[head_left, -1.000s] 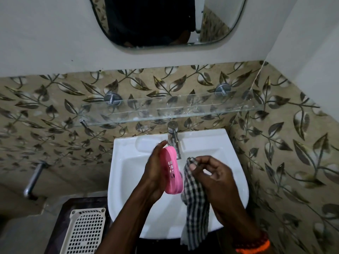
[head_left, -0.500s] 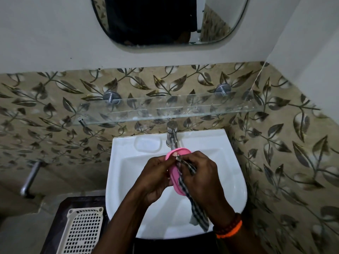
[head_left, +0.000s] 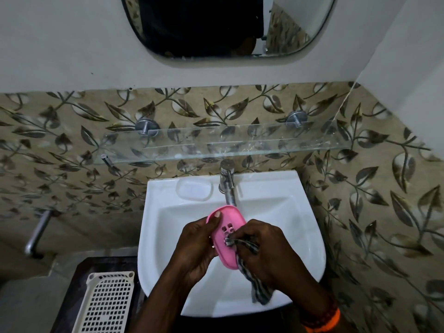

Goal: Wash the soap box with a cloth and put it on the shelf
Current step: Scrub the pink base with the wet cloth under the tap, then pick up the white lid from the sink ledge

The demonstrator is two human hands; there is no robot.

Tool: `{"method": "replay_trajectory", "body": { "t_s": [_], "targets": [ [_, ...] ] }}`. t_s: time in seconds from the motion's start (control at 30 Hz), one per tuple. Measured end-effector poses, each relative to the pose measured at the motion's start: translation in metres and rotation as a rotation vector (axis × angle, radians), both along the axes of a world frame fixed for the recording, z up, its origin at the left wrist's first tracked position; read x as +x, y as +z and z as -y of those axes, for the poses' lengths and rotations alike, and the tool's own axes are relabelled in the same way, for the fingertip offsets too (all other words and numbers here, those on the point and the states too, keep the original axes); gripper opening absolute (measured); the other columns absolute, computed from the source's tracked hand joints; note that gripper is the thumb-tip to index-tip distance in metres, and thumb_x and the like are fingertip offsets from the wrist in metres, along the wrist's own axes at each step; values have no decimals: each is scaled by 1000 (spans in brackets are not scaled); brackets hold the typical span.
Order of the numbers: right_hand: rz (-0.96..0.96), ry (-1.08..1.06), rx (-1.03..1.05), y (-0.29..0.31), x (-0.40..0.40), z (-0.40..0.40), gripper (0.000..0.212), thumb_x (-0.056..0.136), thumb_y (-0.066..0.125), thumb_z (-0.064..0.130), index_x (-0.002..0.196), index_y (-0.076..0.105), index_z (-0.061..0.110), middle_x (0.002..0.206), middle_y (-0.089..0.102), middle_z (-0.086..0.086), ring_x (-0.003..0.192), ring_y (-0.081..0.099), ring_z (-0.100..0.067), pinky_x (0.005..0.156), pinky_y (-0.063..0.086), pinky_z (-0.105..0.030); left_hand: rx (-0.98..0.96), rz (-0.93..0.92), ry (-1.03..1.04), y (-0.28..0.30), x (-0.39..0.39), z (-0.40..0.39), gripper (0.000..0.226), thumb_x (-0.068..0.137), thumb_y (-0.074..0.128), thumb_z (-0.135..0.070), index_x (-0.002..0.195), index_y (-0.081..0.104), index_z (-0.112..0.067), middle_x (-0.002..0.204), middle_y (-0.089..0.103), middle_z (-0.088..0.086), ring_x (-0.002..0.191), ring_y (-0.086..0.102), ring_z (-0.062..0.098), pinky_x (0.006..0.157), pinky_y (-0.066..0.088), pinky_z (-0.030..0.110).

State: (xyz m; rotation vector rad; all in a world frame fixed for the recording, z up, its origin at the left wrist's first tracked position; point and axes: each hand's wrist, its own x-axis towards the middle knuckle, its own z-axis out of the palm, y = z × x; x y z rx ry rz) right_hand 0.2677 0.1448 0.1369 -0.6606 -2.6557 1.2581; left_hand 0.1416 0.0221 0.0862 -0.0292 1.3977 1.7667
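My left hand (head_left: 197,246) grips a pink oval soap box (head_left: 227,227) over the white sink (head_left: 300,236), just below the tap. The box faces up and shows its drain holes. My right hand (head_left: 266,251) holds a black-and-white checked cloth (head_left: 258,288) and presses a bunched corner of it onto the holes. The cloth's loose end hangs down over the sink's front rim. A glass shelf (head_left: 240,146) runs along the tiled wall above the tap and is bare.
A chrome tap (head_left: 227,181) stands at the back of the sink beside a moulded soap recess (head_left: 194,190). A white perforated basket (head_left: 105,304) sits low on the left. A metal pipe (head_left: 37,234) juts from the left wall. A mirror (head_left: 228,25) hangs above.
The soap box has turned from edge-on to facing up. My right hand has come from beside the box onto it, with the cloth pressed against the drain holes.
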Motion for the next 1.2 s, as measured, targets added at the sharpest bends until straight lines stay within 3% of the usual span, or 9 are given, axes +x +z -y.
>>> {"method": "replay_trajectory", "body": {
  "t_s": [0.07, 0.13, 0.23, 0.37, 0.5, 0.7, 0.9, 1.1, 1.2],
  "targets": [
    [44, 4, -124, -1, 0, 2, 8, 84, 81, 20, 84, 80, 28, 79, 73, 17, 66, 68, 4, 67, 51, -13, -27, -66, 70, -3, -6, 9, 27, 100, 65, -26, 110, 79, -4, 103, 80, 23, 87, 78, 33, 72, 65, 42],
    [31, -36, -333, 0, 0, 4, 9, 86, 80, 25, 79, 75, 22, 74, 74, 7, 65, 74, -20, 63, 57, -30, -105, -134, 124, -9, -16, 21, 23, 101, 65, -27, 102, 82, -13, 97, 82, 18, 83, 78, 29, 69, 64, 39],
    [14, -116, -527, 3, -7, 8, 6, 88, 77, 19, 84, 74, 16, 80, 73, -3, 78, 77, -32, 75, 63, -49, -276, -213, 128, -31, -33, 37, 14, 103, 63, -21, 107, 77, -19, 102, 78, 21, 87, 76, 35, 77, 62, 48],
    [47, -129, -562, 5, -15, 13, 6, 87, 79, 20, 84, 74, 17, 80, 72, 1, 80, 78, -29, 84, 61, -51, -444, -311, 47, -57, -68, 36, 39, 98, 48, 2, 114, 67, -29, 106, 69, 24, 81, 71, 36, 62, 61, 42],
    [61, -130, -586, 5, -18, 16, 10, 87, 79, 17, 80, 73, 13, 85, 71, -13, 79, 79, -30, 87, 61, -54, -589, -378, -116, -70, -112, 11, 24, 93, 54, -10, 97, 77, -14, 104, 76, 19, 90, 72, 36, 87, 61, 54],
    [141, -169, -572, 0, -14, 11, 14, 85, 82, 21, 75, 74, 15, 78, 74, -7, 76, 79, -28, 90, 60, -51, -979, -635, -312, -77, -176, -3, 52, 103, 50, -53, 105, 74, -6, 102, 77, 22, 92, 75, 39, 92, 60, 45],
    [186, -168, -550, -5, -7, 7, 17, 85, 81, 23, 77, 72, 11, 78, 74, -10, 74, 78, -25, 85, 61, -46, -1159, -790, -532, -69, -225, -22, 66, 101, 42, -65, 105, 69, -5, 90, 79, 19, 83, 78, 35, 91, 61, 43],
    [215, -159, -499, -13, -5, 4, 17, 83, 82, 30, 78, 72, 16, 78, 72, 1, 74, 75, -10, 75, 57, -19, -1155, -921, -715, -64, -241, -35, 34, 99, 59, -47, 117, 66, -19, 104, 76, 6, 82, 79, 29, 84, 63, 37],
    [214, -126, -471, -17, -3, -1, 16, 84, 82, 26, 74, 72, 16, 75, 71, -2, 78, 72, -9, 74, 57, -19, -1156, -966, -738, -62, -240, -36, 29, 99, 58, -39, 121, 66, -22, 109, 75, 5, 77, 79, 24, 81, 63, 33]
  ]
}}
